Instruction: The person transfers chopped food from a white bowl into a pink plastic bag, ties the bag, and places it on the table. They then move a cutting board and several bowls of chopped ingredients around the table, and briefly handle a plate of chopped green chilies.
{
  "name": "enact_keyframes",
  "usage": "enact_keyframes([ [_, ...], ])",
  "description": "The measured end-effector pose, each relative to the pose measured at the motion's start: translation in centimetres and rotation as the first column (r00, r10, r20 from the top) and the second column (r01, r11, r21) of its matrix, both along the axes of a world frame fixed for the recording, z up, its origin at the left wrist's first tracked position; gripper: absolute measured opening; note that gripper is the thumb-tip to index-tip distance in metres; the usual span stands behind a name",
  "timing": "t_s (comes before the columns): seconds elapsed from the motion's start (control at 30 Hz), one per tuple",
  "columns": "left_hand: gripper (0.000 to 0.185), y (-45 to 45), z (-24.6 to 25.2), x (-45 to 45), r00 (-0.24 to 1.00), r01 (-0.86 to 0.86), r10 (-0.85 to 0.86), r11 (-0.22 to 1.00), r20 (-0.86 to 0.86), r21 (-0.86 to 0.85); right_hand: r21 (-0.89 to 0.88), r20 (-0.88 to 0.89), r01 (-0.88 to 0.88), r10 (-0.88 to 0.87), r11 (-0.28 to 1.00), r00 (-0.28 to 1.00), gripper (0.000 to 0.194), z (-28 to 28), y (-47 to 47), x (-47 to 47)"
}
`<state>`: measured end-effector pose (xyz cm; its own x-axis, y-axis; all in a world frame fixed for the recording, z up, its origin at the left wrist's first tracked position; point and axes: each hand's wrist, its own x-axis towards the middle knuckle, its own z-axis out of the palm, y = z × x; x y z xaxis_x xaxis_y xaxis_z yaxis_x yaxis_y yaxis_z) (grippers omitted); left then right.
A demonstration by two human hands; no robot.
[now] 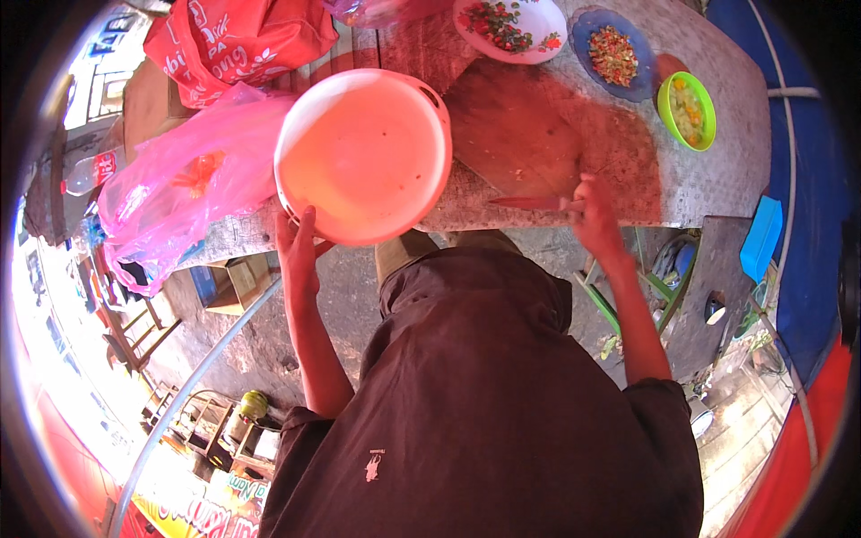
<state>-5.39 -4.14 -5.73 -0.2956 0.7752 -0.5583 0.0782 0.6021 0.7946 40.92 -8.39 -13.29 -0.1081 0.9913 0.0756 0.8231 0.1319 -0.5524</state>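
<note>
My left hand [299, 243] grips the near rim of a round plastic basin [366, 158], which is tilted so that its inside faces me. A few small dark specks dot its inner surface. My right hand [595, 218] is closed around the handle of a knife [531, 202], its blade pointing left above the table's near edge. Beyond the knife lies a worn cutting board [514, 128] with small scraps on it. The basin hides part of the table behind it.
Chopped red and green pieces fill a white bowl [551, 27] and a blue plate [578, 50]; a green bowl [706, 138] holds cut vegetables in liquid. A pink plastic bag [235, 141] and a red bag [269, 33] occupy the wooden table's [720, 181] left side.
</note>
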Motion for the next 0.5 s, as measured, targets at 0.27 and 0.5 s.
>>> enact_keyframes([
  [0.27,0.039,-0.7,-1.3,1.5,0.991,-0.093,0.083,0.991,0.108,0.096,-0.105,0.097,0.011,-0.001,0.994,0.995,0.04,1.5,-2.3,-10.0],
  [0.5,0.045,-1.0,-1.0,2.3,0.99,-0.095,0.09,0.995,0.109,0.04,-0.208,-0.04,0.033,-0.043,0.978,0.998,0.035,5.8,0.2,-12.2],
])
